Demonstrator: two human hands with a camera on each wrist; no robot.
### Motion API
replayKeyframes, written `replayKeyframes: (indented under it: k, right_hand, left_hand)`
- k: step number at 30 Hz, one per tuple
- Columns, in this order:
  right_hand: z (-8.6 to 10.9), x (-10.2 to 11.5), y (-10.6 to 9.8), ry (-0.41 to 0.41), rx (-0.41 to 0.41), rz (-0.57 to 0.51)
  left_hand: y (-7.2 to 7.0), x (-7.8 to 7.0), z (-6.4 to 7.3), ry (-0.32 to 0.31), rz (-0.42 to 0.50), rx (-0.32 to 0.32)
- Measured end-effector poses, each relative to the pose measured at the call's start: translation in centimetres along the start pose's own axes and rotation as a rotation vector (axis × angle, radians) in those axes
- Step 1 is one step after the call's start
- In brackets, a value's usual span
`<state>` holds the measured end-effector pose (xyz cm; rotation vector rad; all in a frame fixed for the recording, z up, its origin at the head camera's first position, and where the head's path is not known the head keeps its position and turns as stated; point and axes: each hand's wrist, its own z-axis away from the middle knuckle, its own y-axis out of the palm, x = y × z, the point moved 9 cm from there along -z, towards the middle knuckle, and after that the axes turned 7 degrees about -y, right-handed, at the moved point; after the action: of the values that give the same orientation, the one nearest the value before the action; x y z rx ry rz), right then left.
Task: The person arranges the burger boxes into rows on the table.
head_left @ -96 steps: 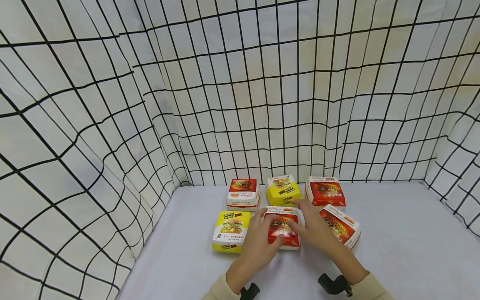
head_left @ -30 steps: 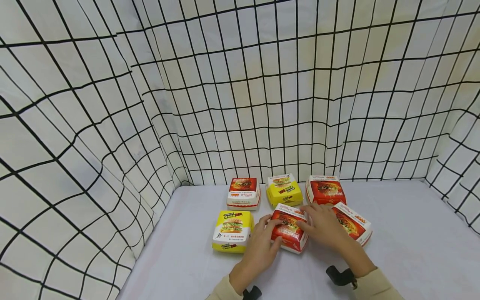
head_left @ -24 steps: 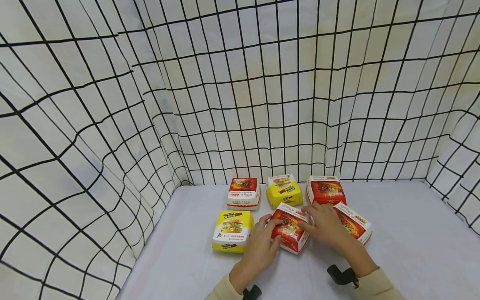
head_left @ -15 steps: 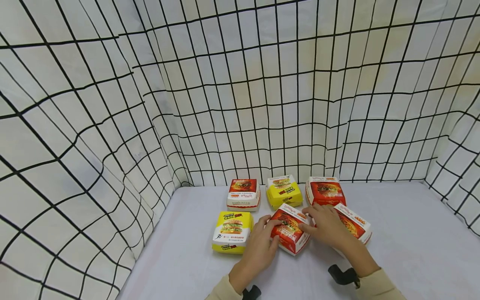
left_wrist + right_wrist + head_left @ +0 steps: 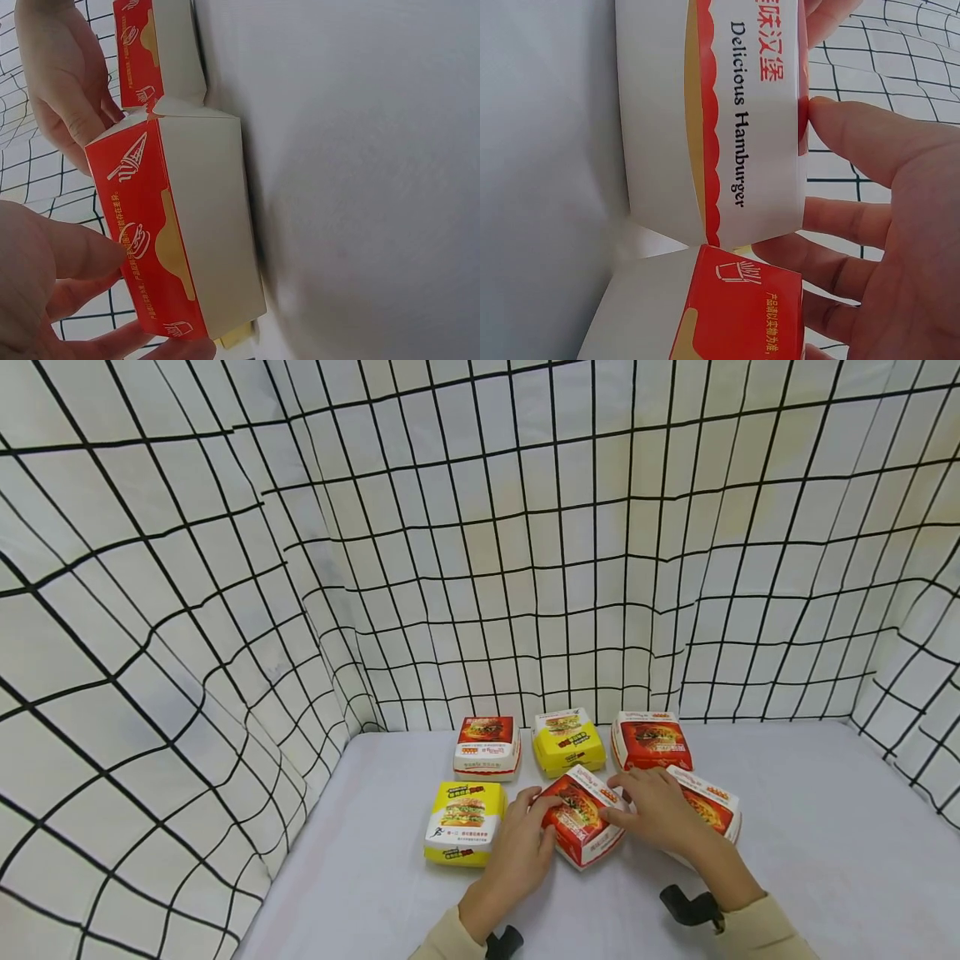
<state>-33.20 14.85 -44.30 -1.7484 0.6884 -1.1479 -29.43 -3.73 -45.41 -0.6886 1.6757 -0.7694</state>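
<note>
A red-and-white hamburger box (image 5: 581, 817) sits turned at an angle on the white table, between both hands. My left hand (image 5: 519, 853) holds its left side, thumb near the front edge and fingertips over the top. The right hand (image 5: 660, 810) has its thumb at the box's right top edge. Its other fingers reach into the gap beside a second red hamburger box (image 5: 711, 810), partly covered by that hand. In the right wrist view the held box's side (image 5: 660, 112) reads "Delicious Hamburger", and its neighbour (image 5: 739, 307) meets it near a corner.
A yellow-and-white burger box (image 5: 465, 822) stands just left of the left hand. Behind are a red-and-white box (image 5: 487, 747), a yellow one (image 5: 567, 745) and another red one (image 5: 651, 739). A black net (image 5: 517, 585) hangs over white cloth at the back and sides.
The held box has turned clockwise and shifted slightly right since the oldest frame, with both hands following. The red box at the right has also shifted right, lately edging back a little left.
</note>
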Motion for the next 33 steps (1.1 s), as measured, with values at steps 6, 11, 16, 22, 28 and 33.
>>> replayKeyframes:
  k: [6,11,16,22,28,33]
  right_hand:
    - [0.0,0.0,-0.1,0.005,0.020,-0.018]
    - [0.1,-0.2,-0.4,0.004,0.004,-0.016]
    - [0.1,-0.3,-0.6,-0.001,-0.030,-0.040]
    - [0.1,-0.4,0.0,0.010,0.010,-0.072]
    - [0.0,-0.4,0.4,0.000,0.029,-0.059]
    - [0.0,-0.3,0.4,-0.017,0.027,-0.048]
  left_hand:
    - [-0.1,0.0,-0.1,-0.004,0.001,-0.003]
    - [0.2,0.1,-0.1,-0.037,-0.008,0.024]
    - [0.4,0.1,-0.1,-0.076,-0.016,0.045]
    - [0.9,0.2,0.1,-0.106,-0.045,0.098]
    - [1.3,0.3,0.1,-0.099,-0.059,0.118]
    - [1.3,0.4,0.1,-0.094,-0.041,0.119]
